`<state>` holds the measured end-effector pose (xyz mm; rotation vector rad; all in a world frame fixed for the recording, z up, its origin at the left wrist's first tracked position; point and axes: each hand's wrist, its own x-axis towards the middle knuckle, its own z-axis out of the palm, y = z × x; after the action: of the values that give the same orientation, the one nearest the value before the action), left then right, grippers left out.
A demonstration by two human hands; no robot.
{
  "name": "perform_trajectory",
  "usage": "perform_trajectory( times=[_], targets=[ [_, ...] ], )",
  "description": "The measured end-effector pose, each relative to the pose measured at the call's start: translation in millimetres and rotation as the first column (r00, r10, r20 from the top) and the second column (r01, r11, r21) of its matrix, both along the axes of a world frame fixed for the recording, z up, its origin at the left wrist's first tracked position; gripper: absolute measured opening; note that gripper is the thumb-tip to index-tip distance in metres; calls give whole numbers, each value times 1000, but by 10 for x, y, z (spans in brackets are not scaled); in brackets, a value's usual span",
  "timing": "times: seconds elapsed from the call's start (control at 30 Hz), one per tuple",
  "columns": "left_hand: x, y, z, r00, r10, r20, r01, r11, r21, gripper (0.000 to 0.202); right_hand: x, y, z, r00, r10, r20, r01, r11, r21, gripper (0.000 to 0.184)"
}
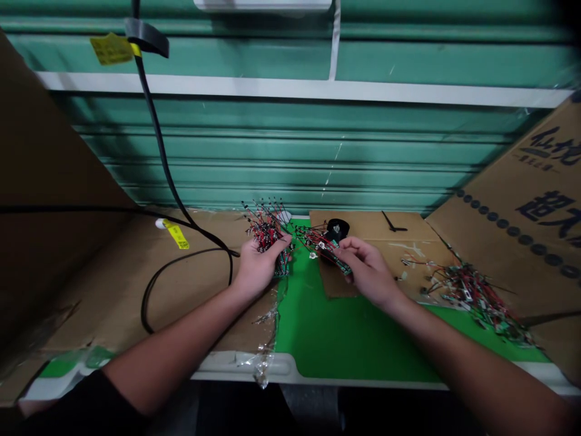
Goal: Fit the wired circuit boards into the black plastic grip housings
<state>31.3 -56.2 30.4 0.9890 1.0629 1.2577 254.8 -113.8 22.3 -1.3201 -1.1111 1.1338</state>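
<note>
My left hand (258, 264) is closed around a bundle of small green circuit boards with red and black wires (267, 230), the wires fanning upward. My right hand (368, 266) pinches one small green circuit board with wires (327, 247), held just right of the bundle. Both hands hover above the green mat (345, 333), a short gap between them.
A loose pile of wired boards (476, 297) lies at the right. Cardboard sheets (408, 230) cover the bench, and a printed cardboard box (526, 224) leans at right. A black cable (181, 242) with yellow tags loops at left. A black round part (338, 229) sits behind the hands.
</note>
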Motion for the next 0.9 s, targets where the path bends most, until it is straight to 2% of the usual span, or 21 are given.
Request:
perform_trajectory(
  times=[0.17,0.3,0.37,0.5,0.67,0.77,0.9],
  targets=[
    [-19,23,1,996,-18,87,27,994,-103,56,43,12,-28,996,5,-87,-3,1000,19,38],
    [-33,42,-10,996,-35,86,45,992,-119,53,81,34,-35,970,76,-230,-71,997,31,31],
    [-53,50,-6,995,-27,97,38,993,-115,52,95,46,-17,966,64,-249,-66,998,-2,30],
    [-110,72,23,993,-21,119,29,997,-66,51,122,65,47,974,-71,-217,63,997,-40,29],
    [-144,114,66,990,19,142,-16,1000,-17,48,154,66,100,957,-170,-234,184,982,36,25],
    [-158,147,97,982,49,185,-50,999,1,48,166,70,70,973,-139,-184,149,988,43,24],
    [-163,141,116,986,-26,165,33,999,-35,50,176,84,-24,988,-40,-147,49,997,58,24]
  ],
)
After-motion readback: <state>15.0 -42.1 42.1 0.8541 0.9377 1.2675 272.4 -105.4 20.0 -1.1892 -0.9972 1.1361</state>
